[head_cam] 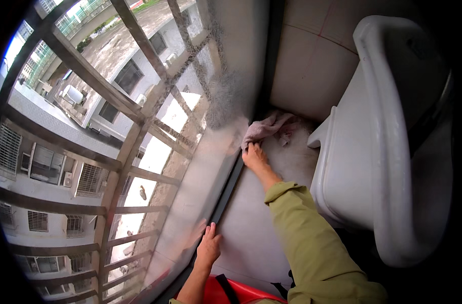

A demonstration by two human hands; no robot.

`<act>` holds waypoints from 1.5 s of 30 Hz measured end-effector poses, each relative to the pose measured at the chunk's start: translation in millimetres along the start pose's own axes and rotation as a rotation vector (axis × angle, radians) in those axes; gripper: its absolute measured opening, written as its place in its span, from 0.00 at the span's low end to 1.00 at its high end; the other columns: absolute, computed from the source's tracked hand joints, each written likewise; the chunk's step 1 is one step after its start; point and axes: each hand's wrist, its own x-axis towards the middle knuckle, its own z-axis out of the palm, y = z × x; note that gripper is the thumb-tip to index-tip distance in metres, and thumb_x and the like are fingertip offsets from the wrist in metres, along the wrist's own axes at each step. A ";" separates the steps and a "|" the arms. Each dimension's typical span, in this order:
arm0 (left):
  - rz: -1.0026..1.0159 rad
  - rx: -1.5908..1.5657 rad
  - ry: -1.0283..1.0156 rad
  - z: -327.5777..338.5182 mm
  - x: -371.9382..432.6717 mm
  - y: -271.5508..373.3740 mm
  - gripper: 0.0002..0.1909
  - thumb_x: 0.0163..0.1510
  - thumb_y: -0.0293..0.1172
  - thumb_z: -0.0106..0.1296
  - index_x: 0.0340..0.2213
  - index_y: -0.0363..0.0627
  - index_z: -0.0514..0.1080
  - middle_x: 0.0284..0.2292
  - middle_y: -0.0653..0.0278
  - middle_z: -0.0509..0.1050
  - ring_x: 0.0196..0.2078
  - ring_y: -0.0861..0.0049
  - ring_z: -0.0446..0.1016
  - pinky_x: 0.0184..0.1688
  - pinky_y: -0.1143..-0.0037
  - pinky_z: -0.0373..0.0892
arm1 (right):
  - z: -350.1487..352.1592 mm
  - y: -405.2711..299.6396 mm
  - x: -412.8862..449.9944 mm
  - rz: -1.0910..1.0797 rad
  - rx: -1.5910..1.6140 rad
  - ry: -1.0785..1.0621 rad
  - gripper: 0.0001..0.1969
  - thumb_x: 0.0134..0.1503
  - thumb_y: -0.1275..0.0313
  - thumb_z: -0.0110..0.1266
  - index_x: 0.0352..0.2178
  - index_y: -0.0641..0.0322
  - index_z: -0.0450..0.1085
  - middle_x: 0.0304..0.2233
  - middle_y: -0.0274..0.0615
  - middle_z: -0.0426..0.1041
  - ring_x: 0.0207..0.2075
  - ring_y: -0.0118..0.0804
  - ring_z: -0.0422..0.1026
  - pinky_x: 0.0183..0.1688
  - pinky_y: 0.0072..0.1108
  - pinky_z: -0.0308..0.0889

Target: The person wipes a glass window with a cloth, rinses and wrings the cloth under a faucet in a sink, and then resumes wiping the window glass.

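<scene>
My right hand (255, 156) grips the near end of a pinkish-grey cloth (265, 128), which lies bunched in the corner against the foot of the window glass (225, 95). A green rolled-up sleeve covers that forearm. Lower down, my left hand (209, 245) rests with its fingertips on the dark window frame (231, 181) and holds nothing. The glass is smeared and cloudy near the cloth, and both hands are faintly mirrored in it.
A white ceramic pedestal basin (352, 152) stands close on the right. Pale tiles (314, 68) cover the wall beyond the corner. Outside the glass are metal window bars (136, 114) and buildings below. Something red (242, 290) with a black strap lies at the bottom edge.
</scene>
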 end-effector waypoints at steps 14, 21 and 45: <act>-0.303 -0.261 0.598 7.3 -31.1 20.1 0.05 0.48 0.24 0.41 0.29 0.40 0.66 0.33 0.54 0.69 0.33 0.57 0.70 0.34 0.65 0.67 | 58.0 -43.5 -238.0 -0.644 -0.023 -0.635 0.17 0.44 0.54 0.50 0.29 0.54 0.70 0.32 0.47 0.73 0.38 0.46 0.71 0.41 0.34 0.65; 0.081 0.029 0.552 1.1 -6.0 49.9 0.26 0.44 0.26 0.48 0.49 0.42 0.62 0.54 0.47 0.55 0.57 0.55 0.55 0.54 0.64 0.58 | 27.2 -21.9 -197.7 -0.507 0.192 0.032 0.15 0.42 0.55 0.57 0.26 0.53 0.72 0.21 0.40 0.72 0.26 0.44 0.72 0.29 0.29 0.66; -0.484 -0.066 0.536 77.0 -107.2 29.6 0.17 0.44 0.23 0.47 0.39 0.35 0.64 0.37 0.45 0.63 0.39 0.51 0.65 0.39 0.64 0.65 | 106.1 -26.3 -290.7 -1.057 0.195 -0.222 0.31 0.40 0.52 0.58 0.47 0.46 0.62 0.44 0.30 0.65 0.44 0.31 0.65 0.42 0.35 0.56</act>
